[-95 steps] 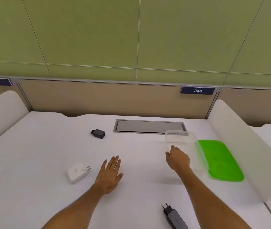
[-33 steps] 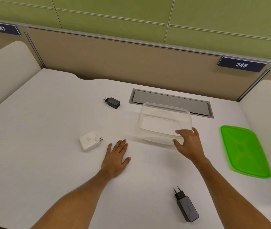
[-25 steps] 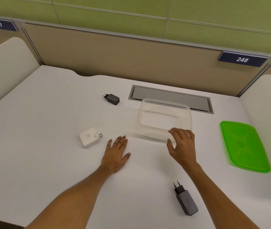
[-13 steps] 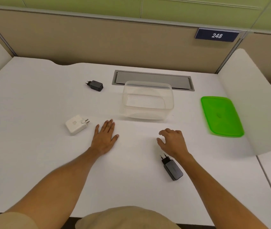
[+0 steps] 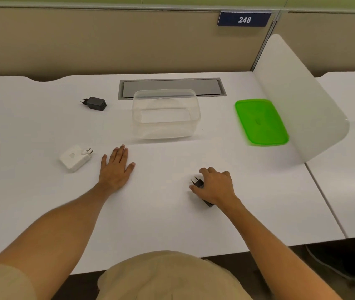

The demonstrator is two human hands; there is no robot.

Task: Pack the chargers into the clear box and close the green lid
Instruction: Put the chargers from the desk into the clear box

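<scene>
Chargers were seen at three spots on the white desk [image 5: 172,224]. Nearest, a dark charger [image 5: 198,184] lay under the right hand [image 5: 216,187], whose fingers were curled over its body with the thumb at its near side; only the two-pin plug end and a back corner were left showing, and it could not be told for certain whether the charger was lifted or still on the desk. Further left, the left hand [image 5: 115,167] was laid flat, palm down, fingers extended and close together, nothing held. Just beside it to the left, not touching, a white charger [image 5: 73,158] was lying with its pins turned toward the hand. Beyond the hands, the clear box [image 5: 165,114] stood open and empty near the desk's middle. A green lid [image 5: 261,122] was lying flat well to its right, next to a white divider [image 5: 297,94]. Farthest, a black charger [image 5: 95,103] rested left of the box, near a grey cable hatch [image 5: 172,87].
</scene>
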